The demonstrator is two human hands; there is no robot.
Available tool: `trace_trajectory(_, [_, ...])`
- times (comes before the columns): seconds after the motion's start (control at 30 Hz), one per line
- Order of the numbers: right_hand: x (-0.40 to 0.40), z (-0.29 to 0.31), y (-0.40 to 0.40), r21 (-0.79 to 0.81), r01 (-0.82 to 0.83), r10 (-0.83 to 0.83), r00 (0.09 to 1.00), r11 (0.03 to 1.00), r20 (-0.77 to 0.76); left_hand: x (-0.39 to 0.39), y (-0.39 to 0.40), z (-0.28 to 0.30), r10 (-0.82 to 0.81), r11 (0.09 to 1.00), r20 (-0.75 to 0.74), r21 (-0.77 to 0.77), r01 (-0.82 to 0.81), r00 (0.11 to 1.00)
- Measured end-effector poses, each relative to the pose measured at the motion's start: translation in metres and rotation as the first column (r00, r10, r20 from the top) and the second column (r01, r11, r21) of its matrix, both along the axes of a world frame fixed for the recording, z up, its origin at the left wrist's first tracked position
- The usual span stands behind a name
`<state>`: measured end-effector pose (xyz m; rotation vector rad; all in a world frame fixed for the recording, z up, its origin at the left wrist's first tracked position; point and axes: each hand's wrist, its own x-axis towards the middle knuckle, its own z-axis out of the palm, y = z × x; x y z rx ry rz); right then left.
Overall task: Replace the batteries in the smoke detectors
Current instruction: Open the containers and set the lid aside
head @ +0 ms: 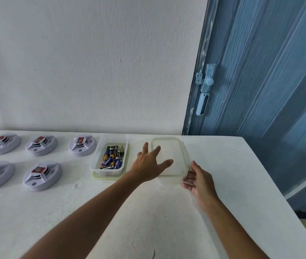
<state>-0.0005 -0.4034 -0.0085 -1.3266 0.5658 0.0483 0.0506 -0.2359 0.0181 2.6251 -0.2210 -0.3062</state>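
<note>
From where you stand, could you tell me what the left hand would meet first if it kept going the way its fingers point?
Probably the clear rectangular plastic lid, just ahead of the left hand; height is unclear.

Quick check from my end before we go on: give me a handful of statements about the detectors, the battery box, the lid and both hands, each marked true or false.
1. Five smoke detectors lie on the table. True.
2. The battery box is shut with its lid on. False: the box is open, and the lid lies on the table to its right.
3. The left hand is spread open over the lid. True.
4. The right hand holds a battery. False: it holds no battery; its fingers are at the lid's near right corner.
5. The box is empty. False: it holds a pile of batteries.
</note>
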Motion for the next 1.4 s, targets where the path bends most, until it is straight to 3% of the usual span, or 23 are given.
trace_trajectory(0.23, [0.005,0.013,0.001,-0.036,0.071,-0.07,0.997,0.997,0.033,-0.003,-0.003,0.008,0.136,0.977,0.043,-0.172,-0.127,0.99])
trace_trajectory(0.37, [-0.001,0.05,0.018,0.142,0.063,-0.088,0.98,0.988,0.18,-0.008,0.006,0.036,0.222,0.926,0.084,-0.332,-0.183,0.971])
trace_trajectory(0.47, [-0.004,0.083,0.037,0.22,0.024,-0.091,0.949,0.975,0.301,-0.015,0.008,0.063,0.242,0.838,0.023,-0.509,-0.197,0.97])
trace_trajectory(0.6, [-0.007,0.105,0.063,0.094,-0.012,-0.027,0.915,0.995,0.403,-0.026,0.005,0.084,0.256,0.72,-0.029,-0.662,-0.21,0.966])
trace_trajectory(0.77, [-0.012,0.1,0.081,-0.139,-0.212,0.253,0.783,0.967,0.569,-0.027,0.006,0.1,0.339,0.552,-0.066,-0.794,-0.255,0.938])
trace_trajectory(0.87, [-0.007,0.096,0.079,-0.184,-0.376,0.412,0.726,0.908,0.55,-0.022,0.013,0.103,0.457,0.494,-0.025,-0.824,-0.277,0.889])
trace_trajectory(0.93, [-0.002,0.084,0.073,-0.293,-0.315,0.427,0.741,0.903,0.518,-0.018,0.02,0.101,0.528,0.42,-0.033,-0.858,-0.295,0.849])
trace_trajectory(0.97, [0.001,0.074,0.067,-0.455,-0.216,0.446,0.749,0.864,0.49,-0.016,0.024,0.099,0.554,0.393,-0.042,-0.867,-0.305,0.832])
trace_trajectory(1.0, [0.004,0.063,0.062,-0.653,-0.131,0.508,0.746,0.746,0.431,-0.015,0.027,0.098,0.57,0.384,-0.043,-0.869,-0.313,0.82])
trace_trajectory(1.07, [0.009,0.041,0.053,-0.933,-0.114,0.675,0.72,0.342,0.159,-0.01,0.033,0.096,0.577,0.373,-0.037,-0.877,-0.303,0.816])
trace_trajectory(1.1, [0.01,0.029,0.05,-0.981,-0.131,0.705,0.709,0.141,0.007,-0.008,0.036,0.095,0.574,0.367,-0.031,-0.884,-0.291,0.819])
trace_trajectory(1.13, [0.011,0.018,0.047,-0.994,-0.107,0.704,0.707,0.007,-0.07,-0.007,0.037,0.094,0.567,0.367,-0.03,-0.885,-0.285,0.823])
trace_trajectory(1.17, [0.012,0.01,0.045,-0.996,-0.069,0.684,0.723,-0.06,-0.091,-0.005,0.037,0.092,0.558,0.374,-0.032,-0.882,-0.286,0.829])
trace_trajectory(1.2, [0.012,0.005,0.041,-0.996,-0.037,0.646,0.759,-0.086,-0.084,-0.004,0.036,0.089,0.545,0.378,-0.037,-0.881,-0.285,0.837])
trace_trajectory(1.3, [0.017,-0.001,0.028,-0.995,0.082,0.518,0.85,0.052,0.097,-0.003,0.029,0.077,0.508,0.34,-0.086,-0.894,-0.291,0.857])
trace_trajectory(1.4, [0.019,0.005,0.016,-0.959,0.218,0.437,0.856,0.18,0.277,0.003,0.018,0.054,0.454,0.239,-0.246,-0.892,-0.383,0.856])
